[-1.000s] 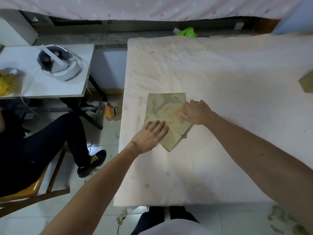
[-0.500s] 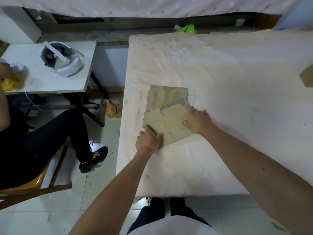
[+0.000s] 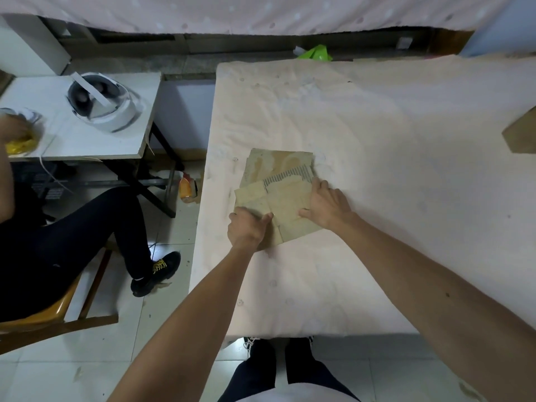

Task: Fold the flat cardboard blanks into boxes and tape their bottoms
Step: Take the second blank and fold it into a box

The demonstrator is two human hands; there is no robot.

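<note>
Flat tan cardboard blank (image 3: 278, 166), torn facing showing ribbed flutes, lies on cloth-covered tabletop (image 3: 377, 111) near its left edge. Left grip (image 3: 246, 229) pinches the near flap; right grip (image 3: 326, 206) clasps the right edge.

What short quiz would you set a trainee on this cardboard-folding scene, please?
1. True or false: the left hand and the right hand both touch the cardboard blank.
2. Where does the white headset sit? A) on the side table B) on the cloth-covered table C) on the floor
3. Fill in: the blank's ribbed edge shows beside the ___ hand.

Key: 1 true; 2 A; 3 right.
</note>
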